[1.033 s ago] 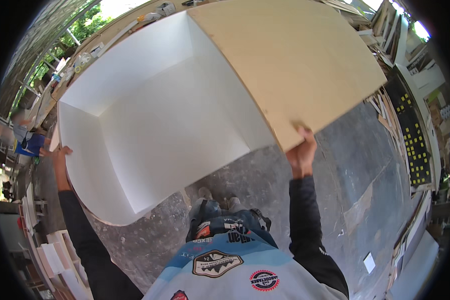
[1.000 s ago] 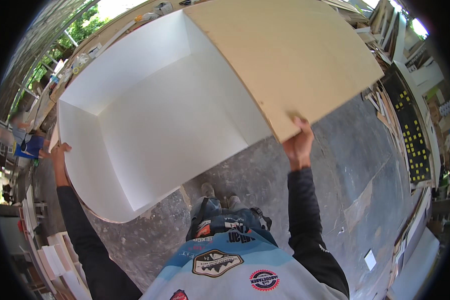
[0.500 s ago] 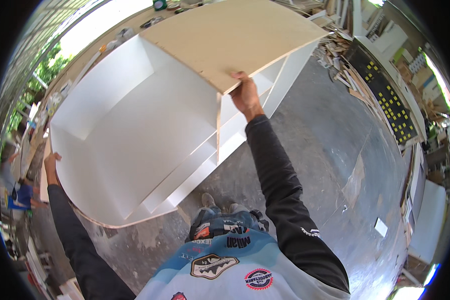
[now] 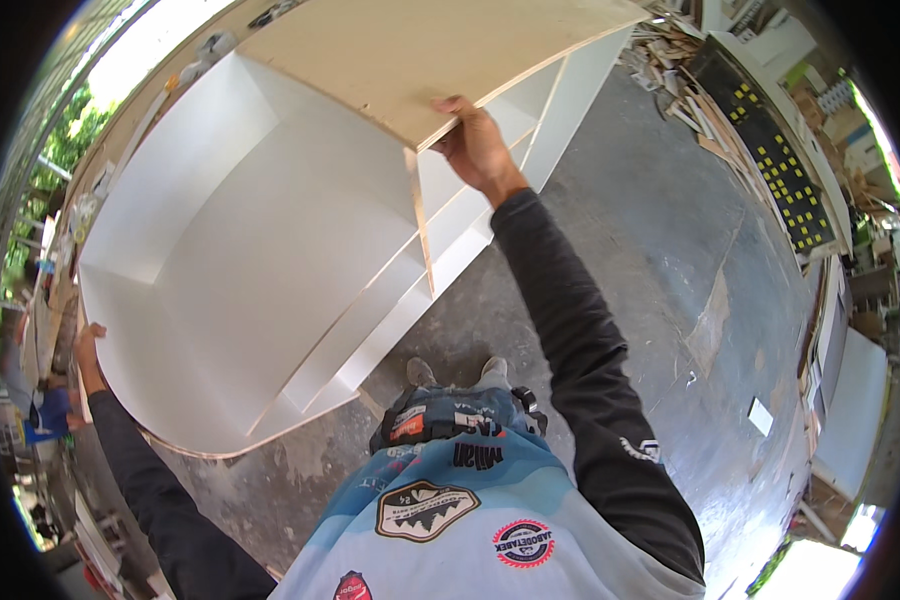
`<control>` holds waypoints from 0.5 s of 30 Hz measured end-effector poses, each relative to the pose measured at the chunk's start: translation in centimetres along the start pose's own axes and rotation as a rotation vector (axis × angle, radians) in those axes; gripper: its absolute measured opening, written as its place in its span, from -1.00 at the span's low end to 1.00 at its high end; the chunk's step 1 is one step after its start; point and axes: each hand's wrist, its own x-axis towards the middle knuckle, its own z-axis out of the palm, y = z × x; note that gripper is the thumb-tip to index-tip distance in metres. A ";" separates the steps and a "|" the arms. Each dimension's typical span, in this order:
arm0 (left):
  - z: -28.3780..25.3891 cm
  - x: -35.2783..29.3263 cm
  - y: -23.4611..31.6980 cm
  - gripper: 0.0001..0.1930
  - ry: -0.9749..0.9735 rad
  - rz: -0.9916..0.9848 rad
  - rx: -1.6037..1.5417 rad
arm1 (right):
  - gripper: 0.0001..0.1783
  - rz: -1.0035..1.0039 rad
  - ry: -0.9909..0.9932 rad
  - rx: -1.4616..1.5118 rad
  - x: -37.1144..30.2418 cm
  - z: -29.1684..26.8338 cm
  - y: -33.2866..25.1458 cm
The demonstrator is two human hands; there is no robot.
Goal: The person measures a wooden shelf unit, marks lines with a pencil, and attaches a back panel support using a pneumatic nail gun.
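A large white cabinet carcass (image 4: 240, 230) with open compartments and narrow shelf slots along its near side fills the left and middle of the view. Over its far right part lies a bare tan wood panel (image 4: 420, 60). My right hand (image 4: 478, 145) grips the near corner of that panel, thumb on top and fingers curled beneath the edge. At the far left, my left hand (image 4: 91, 350) is closed over the outer rim of the carcass, its fingertips showing on the inside. Part of each hand's grip is hidden behind the boards.
Wood offcuts (image 4: 685, 100) are heaped at the far right, beside a dark board with yellow squares (image 4: 780, 170). A small white piece (image 4: 760, 417) lies on the grey concrete floor (image 4: 640, 270). Another person (image 4: 50, 400) is at the left edge.
Carcass and panel have shifted a little left and farther away in view, with both hands still on them. My feet now show more fully below the near edge.
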 end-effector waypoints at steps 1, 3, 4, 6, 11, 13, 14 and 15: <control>0.0 -0.5 0.2 -0.75 -0.007 -0.008 0.016 | -0.64 0.011 -0.032 -0.029 0.0 -0.2 -0.2; -1.3 -0.9 0.4 -0.69 -0.040 -0.008 0.106 | -0.64 0.061 -0.042 -0.039 0.0 0.4 -0.8; -1.9 -1.1 0.5 -0.65 -0.057 -0.006 0.149 | -0.65 0.084 -0.047 -0.045 -0.2 0.4 -0.8; -1.9 -1.7 1.0 -0.57 -0.014 0.083 0.267 | -0.56 0.163 -0.143 -0.122 -0.7 -1.5 -1.6; -2.4 -6.3 3.6 -0.44 0.468 0.318 0.907 | -0.41 0.262 -0.216 -0.346 -6.1 -10.8 -5.5; 0.6 -11.0 7.1 -0.50 0.457 0.305 0.104 | -0.41 0.264 -0.036 -0.452 -9.3 -17.2 -7.5; 3.7 -14.6 10.5 -0.54 0.483 0.386 -0.058 | -0.42 0.245 0.103 -0.382 -11.1 -20.0 -8.4; 7.2 -19.2 14.2 -0.57 0.514 0.467 -0.218 | -0.43 0.222 0.235 -0.307 -12.9 -22.7 -9.4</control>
